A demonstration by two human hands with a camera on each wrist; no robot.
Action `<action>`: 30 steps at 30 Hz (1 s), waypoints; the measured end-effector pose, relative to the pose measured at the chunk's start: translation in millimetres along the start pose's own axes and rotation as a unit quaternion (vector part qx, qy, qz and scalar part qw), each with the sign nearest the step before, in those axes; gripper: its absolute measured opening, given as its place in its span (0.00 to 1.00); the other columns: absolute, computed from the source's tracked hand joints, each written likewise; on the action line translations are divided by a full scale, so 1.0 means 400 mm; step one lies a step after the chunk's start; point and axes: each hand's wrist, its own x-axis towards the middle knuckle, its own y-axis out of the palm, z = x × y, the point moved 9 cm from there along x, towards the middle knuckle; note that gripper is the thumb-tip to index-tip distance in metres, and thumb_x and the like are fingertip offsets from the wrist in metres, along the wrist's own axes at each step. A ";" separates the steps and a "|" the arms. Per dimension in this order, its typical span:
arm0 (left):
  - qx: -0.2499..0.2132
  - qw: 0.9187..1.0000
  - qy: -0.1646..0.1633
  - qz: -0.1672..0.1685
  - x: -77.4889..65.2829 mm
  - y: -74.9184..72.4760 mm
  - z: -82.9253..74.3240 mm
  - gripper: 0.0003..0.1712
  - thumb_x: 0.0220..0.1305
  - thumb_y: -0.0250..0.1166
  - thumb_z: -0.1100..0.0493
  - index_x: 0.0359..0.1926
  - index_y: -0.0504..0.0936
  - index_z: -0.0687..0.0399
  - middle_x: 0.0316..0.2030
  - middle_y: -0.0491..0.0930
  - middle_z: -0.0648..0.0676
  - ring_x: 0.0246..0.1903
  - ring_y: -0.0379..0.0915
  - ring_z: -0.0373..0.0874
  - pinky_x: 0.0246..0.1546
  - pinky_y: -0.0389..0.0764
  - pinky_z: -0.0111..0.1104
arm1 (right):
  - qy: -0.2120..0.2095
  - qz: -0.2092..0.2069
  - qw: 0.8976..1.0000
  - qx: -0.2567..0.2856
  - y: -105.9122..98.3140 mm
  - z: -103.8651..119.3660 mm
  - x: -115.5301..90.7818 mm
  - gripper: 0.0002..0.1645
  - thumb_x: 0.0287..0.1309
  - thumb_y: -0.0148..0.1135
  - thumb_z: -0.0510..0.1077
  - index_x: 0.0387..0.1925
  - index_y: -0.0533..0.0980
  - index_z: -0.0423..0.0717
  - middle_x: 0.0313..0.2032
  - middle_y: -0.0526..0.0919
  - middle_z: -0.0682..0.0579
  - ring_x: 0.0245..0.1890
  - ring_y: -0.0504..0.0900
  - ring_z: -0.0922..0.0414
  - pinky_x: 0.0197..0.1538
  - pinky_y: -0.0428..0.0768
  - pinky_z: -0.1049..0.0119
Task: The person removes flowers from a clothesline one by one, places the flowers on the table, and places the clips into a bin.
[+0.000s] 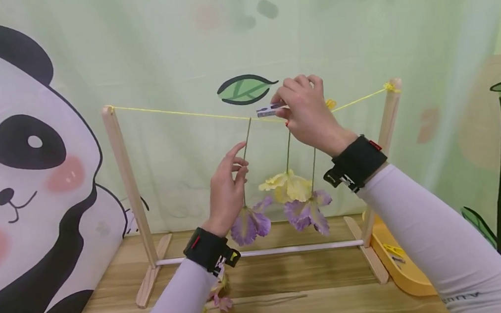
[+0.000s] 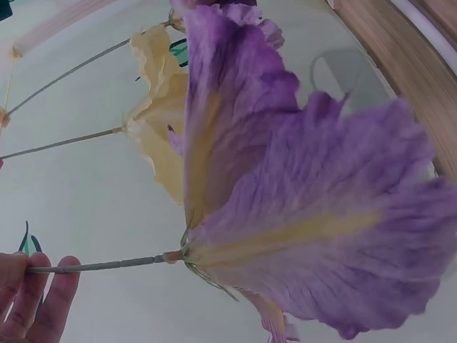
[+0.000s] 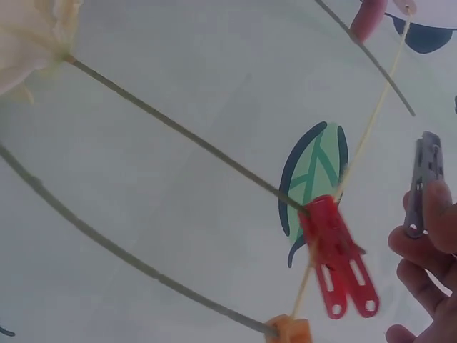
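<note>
Pinching the thin green stem (image 2: 118, 266) of a ruffled purple flower (image 1: 250, 224), lower centre, the left hand (image 1: 227, 191) held it near the yellow string (image 1: 175, 114) — a slackened pinch could have dropped it — while the right hand (image 1: 309, 114) gripped a slim greyish clothespin (image 1: 267, 111), upper centre.

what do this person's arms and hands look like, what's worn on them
The left hand and right hand are ungloved. Pale, close-fitting sleeves cover the forearms, with black wrist straps bearing a small red tag each; dark lettering marks the right sleeve.
</note>
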 end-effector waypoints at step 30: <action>-0.018 1.000 -0.002 -0.025 -0.090 -0.086 0.002 0.23 0.74 0.61 0.69 0.67 0.79 0.52 0.41 0.81 0.57 0.39 0.83 0.49 0.33 0.86 0.33 | 0.019 -0.091 0.987 0.130 -0.021 -0.042 -0.154 0.14 0.71 0.63 0.39 0.53 0.79 0.35 0.47 0.77 0.39 0.55 0.67 0.39 0.65 0.55 0.38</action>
